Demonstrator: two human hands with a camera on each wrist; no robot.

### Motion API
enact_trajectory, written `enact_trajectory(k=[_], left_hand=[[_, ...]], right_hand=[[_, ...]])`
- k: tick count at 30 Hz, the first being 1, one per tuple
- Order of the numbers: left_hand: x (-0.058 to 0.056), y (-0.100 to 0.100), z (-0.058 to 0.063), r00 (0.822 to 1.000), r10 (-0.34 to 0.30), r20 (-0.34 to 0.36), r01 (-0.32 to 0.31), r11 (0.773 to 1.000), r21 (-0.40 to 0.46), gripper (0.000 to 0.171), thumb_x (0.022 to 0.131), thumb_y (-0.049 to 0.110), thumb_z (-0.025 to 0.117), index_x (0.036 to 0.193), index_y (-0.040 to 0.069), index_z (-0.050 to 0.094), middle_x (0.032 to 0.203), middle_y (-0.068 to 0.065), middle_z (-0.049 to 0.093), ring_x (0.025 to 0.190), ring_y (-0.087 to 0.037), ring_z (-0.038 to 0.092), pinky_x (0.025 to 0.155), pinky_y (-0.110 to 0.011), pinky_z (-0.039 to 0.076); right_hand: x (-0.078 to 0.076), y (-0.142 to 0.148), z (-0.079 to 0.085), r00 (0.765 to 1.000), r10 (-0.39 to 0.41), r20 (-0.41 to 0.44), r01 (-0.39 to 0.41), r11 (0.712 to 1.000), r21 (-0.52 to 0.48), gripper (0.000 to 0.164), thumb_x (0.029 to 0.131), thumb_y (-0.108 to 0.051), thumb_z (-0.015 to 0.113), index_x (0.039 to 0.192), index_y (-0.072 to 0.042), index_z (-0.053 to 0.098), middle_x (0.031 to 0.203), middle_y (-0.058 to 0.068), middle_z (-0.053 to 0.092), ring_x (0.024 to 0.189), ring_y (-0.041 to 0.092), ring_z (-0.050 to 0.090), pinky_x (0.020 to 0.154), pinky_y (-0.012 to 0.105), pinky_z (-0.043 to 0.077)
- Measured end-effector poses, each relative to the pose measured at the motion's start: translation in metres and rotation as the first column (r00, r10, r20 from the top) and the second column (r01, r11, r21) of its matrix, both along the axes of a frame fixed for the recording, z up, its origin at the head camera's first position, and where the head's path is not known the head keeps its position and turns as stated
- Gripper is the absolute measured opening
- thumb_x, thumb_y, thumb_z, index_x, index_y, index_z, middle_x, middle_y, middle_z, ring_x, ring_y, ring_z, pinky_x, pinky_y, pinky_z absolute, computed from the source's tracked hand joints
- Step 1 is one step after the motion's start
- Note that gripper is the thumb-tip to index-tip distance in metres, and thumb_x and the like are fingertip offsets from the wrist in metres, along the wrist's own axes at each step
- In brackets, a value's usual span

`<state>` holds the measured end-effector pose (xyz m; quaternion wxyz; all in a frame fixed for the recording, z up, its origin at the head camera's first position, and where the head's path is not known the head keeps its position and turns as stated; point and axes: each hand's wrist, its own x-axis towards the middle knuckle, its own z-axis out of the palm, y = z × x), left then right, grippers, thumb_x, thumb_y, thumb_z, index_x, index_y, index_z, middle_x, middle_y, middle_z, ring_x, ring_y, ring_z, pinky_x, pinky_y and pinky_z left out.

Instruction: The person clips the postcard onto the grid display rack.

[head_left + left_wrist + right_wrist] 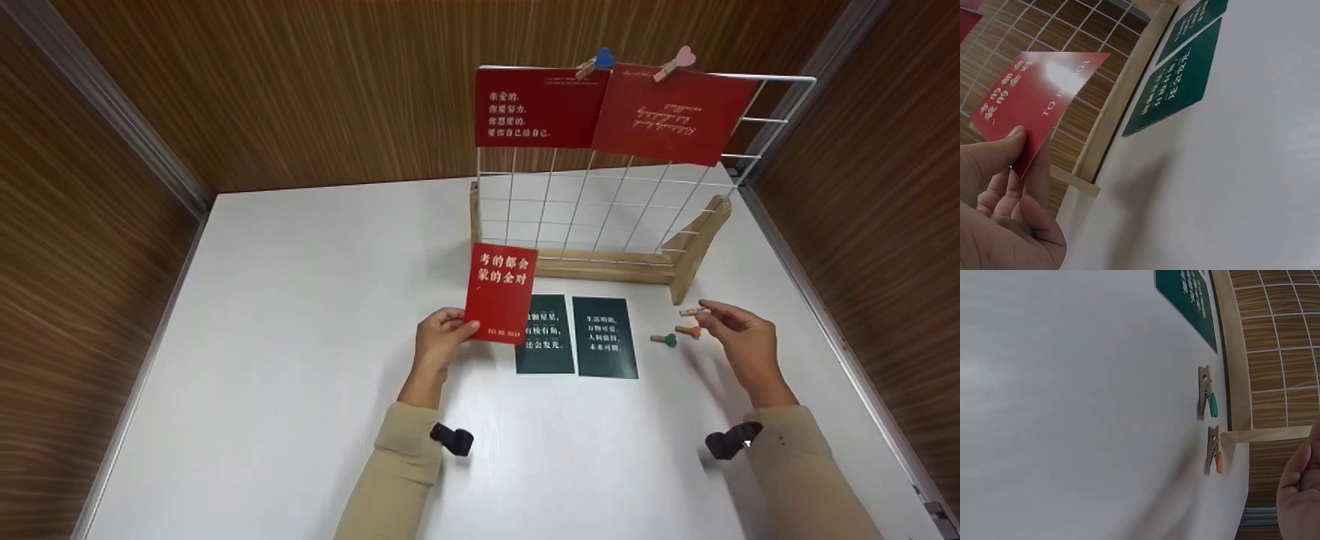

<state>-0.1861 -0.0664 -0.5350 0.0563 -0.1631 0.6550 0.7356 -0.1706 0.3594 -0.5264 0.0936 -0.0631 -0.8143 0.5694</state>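
Observation:
My left hand point(441, 341) pinches a red card point(501, 289) with white writing by its lower left corner. In the left wrist view the thumb lies on the front of this card point(1039, 95), fingers behind. My right hand point(742, 345) holds a small wooden clothespin point(691, 312) between thumb and fingertips; the right wrist view shows only part of this hand point(1300, 495), its clothespin out of sight. Below it on the table lie a clothespin with a green heart point(664, 340) and one with an orange heart point(688, 331).
Behind the hands stands a white wire grid point(570, 199) on a wooden base point(600, 268). Two red cards hang from it, left point(544, 112) and right point(667, 112), under blue-heart point(596, 62) and pink-heart point(677, 62) clothespins. Two green cards, left point(546, 360) and right point(606, 337), lie before it.

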Motion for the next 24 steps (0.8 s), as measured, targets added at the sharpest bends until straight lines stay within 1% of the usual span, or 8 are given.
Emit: enact_trajectory(k=[4,6,9,11,14,15,21,24], left_hand=[[-0.009,0.005,0.005,1.0,0.014,-0.014,-0.013,1.0,0.028,0.016,0.081,0.0,0.074,0.092,-0.002,0.063,0.08,-0.008,0.066,0.072,-0.016,0.062,0.081,-0.043,0.048],[-0.013,0.007,0.009,1.0,0.017,-0.002,-0.017,0.999,0.033,0.016,0.081,0.003,0.075,0.092,0.0,0.063,0.08,-0.008,0.067,0.072,-0.016,0.063,0.075,-0.038,0.047],[-0.02,0.008,0.013,1.0,0.021,0.021,-0.021,0.999,0.033,0.018,0.081,0.007,0.076,0.092,0.002,0.064,0.082,-0.007,0.067,0.073,-0.016,0.064,0.063,-0.029,0.039],[-0.025,0.008,0.017,0.999,0.021,0.041,-0.022,0.999,0.031,0.018,0.081,0.01,0.077,0.092,0.004,0.064,0.084,-0.006,0.067,0.074,-0.016,0.066,0.059,-0.027,0.033],[-0.031,0.008,0.021,0.999,0.015,0.047,-0.017,0.999,0.036,0.019,0.081,0.012,0.077,0.092,0.005,0.064,0.084,-0.006,0.067,0.076,-0.017,0.067,0.059,-0.026,0.031],[-0.033,0.008,0.023,0.999,0.012,0.046,-0.014,0.999,0.034,0.018,0.081,0.012,0.077,0.092,0.006,0.064,0.084,-0.005,0.067,0.076,-0.016,0.067,0.059,-0.026,0.031],[-0.044,0.009,0.031,0.999,0.005,0.042,-0.006,0.999,0.041,0.018,0.081,0.013,0.077,0.092,0.007,0.064,0.085,-0.005,0.068,0.077,-0.016,0.068,0.056,-0.024,0.028],[-0.049,0.009,0.035,0.999,0.011,0.044,-0.014,0.998,0.058,0.018,0.082,0.013,0.076,0.093,0.006,0.064,0.086,-0.005,0.068,0.077,-0.015,0.068,0.053,-0.023,0.028]], right_hand=[[-0.007,-0.009,0.008,0.999,0.034,-0.04,-0.036,0.998,-0.061,0.03,0.088,-0.011,0.069,0.115,0.002,0.066,0.091,-0.009,0.069,0.084,0.003,0.062,0.075,0.014,0.048],[-0.01,-0.015,0.014,0.998,0.043,-0.048,-0.046,0.997,-0.068,0.029,0.088,-0.009,0.068,0.115,0.003,0.066,0.089,-0.007,0.069,0.082,0.004,0.062,0.073,0.014,0.048],[-0.014,-0.024,0.024,0.998,0.047,-0.049,-0.049,0.997,-0.059,0.031,0.089,-0.009,0.068,0.115,0.008,0.063,0.087,-0.005,0.068,0.08,0.005,0.062,0.072,0.014,0.049],[-0.018,-0.028,0.027,0.998,0.045,-0.044,-0.047,0.997,-0.057,0.033,0.089,-0.011,0.068,0.114,0.009,0.063,0.087,-0.005,0.068,0.08,0.005,0.062,0.072,0.014,0.048],[-0.027,-0.031,0.025,0.998,0.047,-0.047,-0.05,0.997,-0.066,0.036,0.088,-0.013,0.069,0.115,0.009,0.061,0.088,-0.006,0.068,0.08,0.004,0.063,0.074,0.015,0.048],[-0.028,-0.034,0.028,0.997,0.052,-0.055,-0.055,0.996,-0.068,0.037,0.087,-0.013,0.07,0.115,0.011,0.061,0.088,-0.006,0.069,0.08,0.004,0.063,0.074,0.015,0.048],[-0.032,-0.061,0.056,0.991,0.089,-0.103,-0.092,0.995,-0.023,0.037,0.087,-0.011,0.071,0.11,0.015,0.06,0.085,-0.007,0.069,0.077,0.004,0.062,0.07,0.017,0.048],[-0.039,-0.069,0.063,0.985,0.113,-0.129,-0.118,0.992,-0.034,0.033,0.085,-0.009,0.072,0.108,0.013,0.063,0.086,-0.005,0.069,0.078,0.005,0.063,0.072,0.017,0.049]])
